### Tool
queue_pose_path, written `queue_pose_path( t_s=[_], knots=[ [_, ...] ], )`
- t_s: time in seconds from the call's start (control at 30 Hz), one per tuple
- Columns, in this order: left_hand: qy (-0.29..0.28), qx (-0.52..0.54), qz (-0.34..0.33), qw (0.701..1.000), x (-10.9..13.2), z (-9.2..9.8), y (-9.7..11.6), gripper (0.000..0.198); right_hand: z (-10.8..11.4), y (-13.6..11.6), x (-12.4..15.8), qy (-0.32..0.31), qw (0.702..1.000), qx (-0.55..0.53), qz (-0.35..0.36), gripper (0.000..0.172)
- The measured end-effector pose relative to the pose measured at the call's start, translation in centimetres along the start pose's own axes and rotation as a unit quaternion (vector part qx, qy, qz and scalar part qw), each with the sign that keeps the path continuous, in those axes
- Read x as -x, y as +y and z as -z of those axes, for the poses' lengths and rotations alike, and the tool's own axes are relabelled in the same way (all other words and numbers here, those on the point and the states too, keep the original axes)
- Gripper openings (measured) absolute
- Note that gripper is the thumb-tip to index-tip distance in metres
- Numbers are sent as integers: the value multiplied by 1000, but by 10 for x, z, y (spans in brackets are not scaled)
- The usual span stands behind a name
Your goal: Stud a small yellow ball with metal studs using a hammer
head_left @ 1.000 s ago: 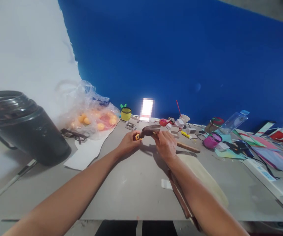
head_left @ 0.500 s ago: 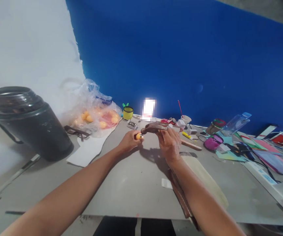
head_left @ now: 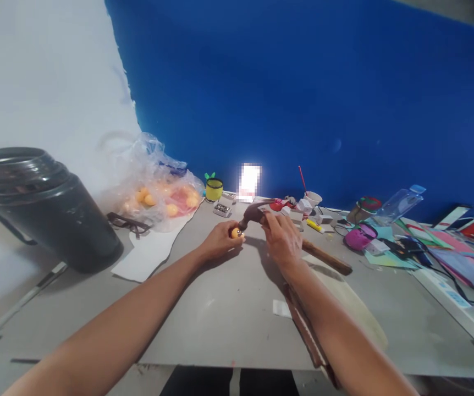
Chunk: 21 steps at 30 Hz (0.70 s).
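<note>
My left hand (head_left: 219, 240) is closed in a pinch on a small orange ball (head_left: 234, 232), held down on the grey table (head_left: 220, 308). My right hand (head_left: 281, 237) is wrapped round a hammer just behind its dark metal head (head_left: 252, 212). The hammer's face touches the ball from above right. Its wooden handle (head_left: 328, 257) sticks out past my hand to the right, low over the table.
A black bucket (head_left: 51, 209) lies tilted at the left. A clear plastic bag of orange balls (head_left: 158, 192) sits by the wall, with glasses (head_left: 127, 223) beside it. Cups, small boxes, a pink container (head_left: 356, 239) and coloured papers (head_left: 447, 253) crowd the right. A wooden strip (head_left: 307, 335) lies under my right forearm.
The hammer head has tipped down onto the orange ball, and its handle end has swung lower and further right. My left hand stayed on the ball.
</note>
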<state>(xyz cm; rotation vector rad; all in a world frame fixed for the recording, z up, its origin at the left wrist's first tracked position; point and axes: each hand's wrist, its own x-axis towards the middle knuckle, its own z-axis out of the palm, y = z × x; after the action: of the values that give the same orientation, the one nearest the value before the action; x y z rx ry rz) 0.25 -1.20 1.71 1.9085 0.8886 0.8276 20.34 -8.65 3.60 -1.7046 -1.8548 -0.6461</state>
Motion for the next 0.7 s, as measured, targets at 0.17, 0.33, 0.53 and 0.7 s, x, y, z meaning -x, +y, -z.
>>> queue_pose_path(
  t_s=[0.17,0.33,0.53,0.7],
  knots=[
    [51,7,26,998,-3,2,-4,22,-1,11,-2,-44,995,-28,-89,37],
    [111,42,82,990,-5,9,-5,19,-14,12,-1,-194,972,-37,-130,24],
    [174,-44,64,982,-17,24,-6,26,-18,7,-2,-229,966,13,-118,24],
    [196,-185,31,962,-50,40,-11,11,-18,9,-6,-219,969,1,-111,30]
  ],
)
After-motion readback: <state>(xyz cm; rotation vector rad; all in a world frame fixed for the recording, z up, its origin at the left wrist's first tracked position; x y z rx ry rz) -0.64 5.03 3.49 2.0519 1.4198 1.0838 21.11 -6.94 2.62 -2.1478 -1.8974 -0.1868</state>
